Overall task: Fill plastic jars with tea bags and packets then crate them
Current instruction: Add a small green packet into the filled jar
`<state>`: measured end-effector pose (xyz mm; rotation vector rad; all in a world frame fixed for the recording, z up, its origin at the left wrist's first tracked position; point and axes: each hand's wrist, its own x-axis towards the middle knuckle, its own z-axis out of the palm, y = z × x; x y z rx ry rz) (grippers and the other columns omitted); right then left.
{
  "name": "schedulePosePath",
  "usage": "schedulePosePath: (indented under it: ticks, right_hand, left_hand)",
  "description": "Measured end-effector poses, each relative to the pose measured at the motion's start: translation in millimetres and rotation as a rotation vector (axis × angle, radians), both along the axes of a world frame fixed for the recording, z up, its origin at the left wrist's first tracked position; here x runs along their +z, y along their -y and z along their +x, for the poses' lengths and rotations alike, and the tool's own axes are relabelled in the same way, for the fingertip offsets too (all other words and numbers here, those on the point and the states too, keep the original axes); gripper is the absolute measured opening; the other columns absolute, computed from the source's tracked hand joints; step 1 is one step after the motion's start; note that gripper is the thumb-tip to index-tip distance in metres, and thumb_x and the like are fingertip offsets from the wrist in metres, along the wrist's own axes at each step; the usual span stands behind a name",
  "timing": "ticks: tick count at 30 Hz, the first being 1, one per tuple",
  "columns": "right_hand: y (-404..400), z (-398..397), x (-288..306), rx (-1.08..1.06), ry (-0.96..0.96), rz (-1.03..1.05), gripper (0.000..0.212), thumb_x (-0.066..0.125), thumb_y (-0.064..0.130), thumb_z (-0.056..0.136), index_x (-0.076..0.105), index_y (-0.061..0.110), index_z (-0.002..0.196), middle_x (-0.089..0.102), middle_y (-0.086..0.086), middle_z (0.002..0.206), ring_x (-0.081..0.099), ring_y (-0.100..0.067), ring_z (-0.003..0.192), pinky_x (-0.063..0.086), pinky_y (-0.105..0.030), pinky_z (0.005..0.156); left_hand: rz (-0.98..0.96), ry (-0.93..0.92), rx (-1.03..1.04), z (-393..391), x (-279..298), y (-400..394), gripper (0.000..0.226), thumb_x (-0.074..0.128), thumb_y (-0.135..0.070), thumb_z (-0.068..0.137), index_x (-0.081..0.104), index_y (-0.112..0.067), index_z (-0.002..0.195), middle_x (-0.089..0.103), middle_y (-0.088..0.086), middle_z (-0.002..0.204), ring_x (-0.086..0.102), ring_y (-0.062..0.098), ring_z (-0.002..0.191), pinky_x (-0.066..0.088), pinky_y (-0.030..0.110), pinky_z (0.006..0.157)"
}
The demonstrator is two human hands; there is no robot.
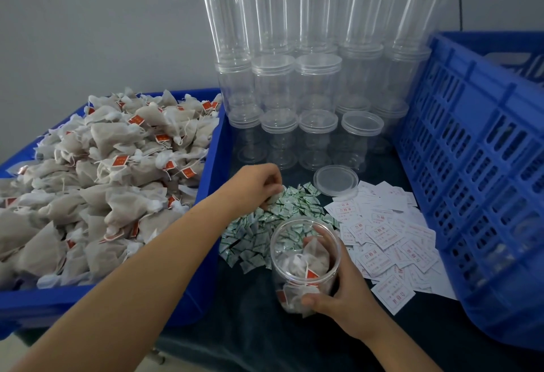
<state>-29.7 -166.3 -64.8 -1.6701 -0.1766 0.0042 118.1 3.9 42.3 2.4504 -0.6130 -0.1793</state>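
— What takes up the most room?

— The blue tray (212, 165) on the left, heaped with tea bags (117, 171), grey-brown pouches with strings and red tags. On the right a blue slatted crate (482, 165) stands tilted on the dark tabletop (253, 327).

— And at the back?

— Stacked clear jars (294, 83) with their lids on, several tiers high against the wall. One loose lid (335, 180) lies flat just in front of them.

— What lies on the cloth between?

— A spread of white slips (388, 242) printed in red, toward the crate, and beside them a pile of small green-and-white packets (259, 233).

— Where is the jar being filled?

— The open jar (303, 265) stands near the front, just beside the packets, with several tea bags already inside. The right hand (338, 292) grips it, thumb across the lower front and fingers curled round the far side.

— And the other hand?

— The left hand (259, 184) reaches over the far edge of the packet pile, fingertips bunched together in a pinch on the packets.
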Motion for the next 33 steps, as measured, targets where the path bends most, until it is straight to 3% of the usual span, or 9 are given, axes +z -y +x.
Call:
schedulePosePath:
  ticks: [2, 6, 11, 17, 23, 26, 29, 33]
  right_hand:
    - [-0.5, -0.5, 1.1, 0.001, -0.004, 0.002, 0.115, 0.087, 0.069, 0.051, 0.035, 0.032, 0.146, 0.05, 0.031, 0.137, 0.047, 0.002, 0.132, 0.04, -0.009, 0.099]
    - [-0.4, -0.7, 0.9, 0.002, -0.002, 0.008, 0.115, 0.088, 0.069, 0.05, 0.035, 0.032, 0.146, 0.049, 0.031, 0.137, 0.047, 0.003, 0.132, 0.04, -0.009, 0.099]
    - [-0.5, 0.5, 0.7, -0.002, 0.015, 0.008, 0.114, 0.087, 0.069, 0.052, 0.033, 0.035, 0.146, 0.048, 0.032, 0.138, 0.045, 0.003, 0.134, 0.039, -0.01, 0.101]
    - [-1.9, 0.8, 0.5, -0.007, 0.025, 0.005, 0.104, 0.088, 0.065, 0.057, 0.037, 0.045, 0.146, 0.047, 0.029, 0.142, 0.043, 0.002, 0.136, 0.038, -0.009, 0.102]
    - [-0.3, 2.6, -7.0, 0.001, 0.066, -0.013, 0.105, 0.09, 0.065, 0.052, 0.035, 0.057, 0.141, 0.047, 0.025, 0.143, 0.043, -0.003, 0.138, 0.041, -0.021, 0.109]
    - [-0.1, 2.9, -6.6, 0.008, 0.079, 0.0, 0.103, 0.089, 0.065, 0.053, 0.035, 0.059, 0.14, 0.047, 0.027, 0.143, 0.043, -0.002, 0.138, 0.04, -0.021, 0.109]
    - [-1.2, 2.0, -4.0, 0.004, 0.083, 0.014, 0.102, 0.089, 0.064, 0.055, 0.036, 0.056, 0.141, 0.046, 0.03, 0.143, 0.042, 0.0, 0.139, 0.039, -0.013, 0.106]
    - [-1.5, 0.2, 1.4, -0.033, 0.093, 0.029, 0.098, 0.091, 0.06, 0.055, 0.042, 0.053, 0.139, 0.052, 0.026, 0.14, 0.048, -0.003, 0.134, 0.042, -0.014, 0.101]
  left_hand:
    - [-0.181, -0.131, 0.03, -2.5, 4.3, 0.2, 0.008, 0.063, -0.014, 0.09, 0.059, -0.015, 0.084, 0.065, 0.003, 0.078, 0.064, 0.007, 0.059, 0.054, 0.018, 0.056]
    - [-0.346, -0.282, -0.083, -12.5, 15.4, -3.3, 0.012, 0.071, -0.009, 0.082, 0.069, -0.018, 0.089, 0.07, 0.007, 0.087, 0.07, 0.01, 0.076, 0.051, 0.011, 0.066]
    - [-0.487, -0.358, -0.269, -29.4, 31.4, 1.0, 0.012, 0.073, -0.014, 0.073, 0.073, -0.022, 0.082, 0.069, -0.002, 0.069, 0.068, 0.01, 0.067, 0.054, 0.018, 0.064]
    - [-0.329, -0.371, -0.446, -38.5, 33.9, 4.6, 0.021, 0.077, -0.03, 0.066, 0.068, -0.028, 0.084, 0.069, -0.003, 0.07, 0.064, 0.011, 0.068, 0.05, 0.023, 0.068]
    - [-0.198, -0.247, -0.513, -42.4, 29.4, 6.0, 0.011, 0.074, -0.034, 0.071, 0.07, -0.026, 0.076, 0.069, -0.013, 0.072, 0.062, 0.001, 0.066, 0.048, 0.012, 0.066]
    - [-0.273, -0.178, -0.473, -43.9, 28.9, 9.1, 0.01, 0.071, -0.037, 0.07, 0.069, -0.028, 0.075, 0.069, -0.011, 0.071, 0.061, 0.002, 0.064, 0.048, 0.015, 0.064]
    - [-0.362, -0.136, -0.366, -39.7, 34.3, 15.7, 0.016, 0.065, -0.044, 0.074, 0.068, -0.029, 0.079, 0.07, -0.009, 0.073, 0.06, 0.015, 0.063, 0.05, 0.026, 0.062]
    - [-0.086, -0.085, -0.328, -19.3, 37.0, 39.5, 0.016, 0.062, -0.041, 0.087, 0.069, -0.026, 0.086, 0.068, -0.014, 0.075, 0.057, 0.003, 0.066, 0.049, 0.02, 0.065]
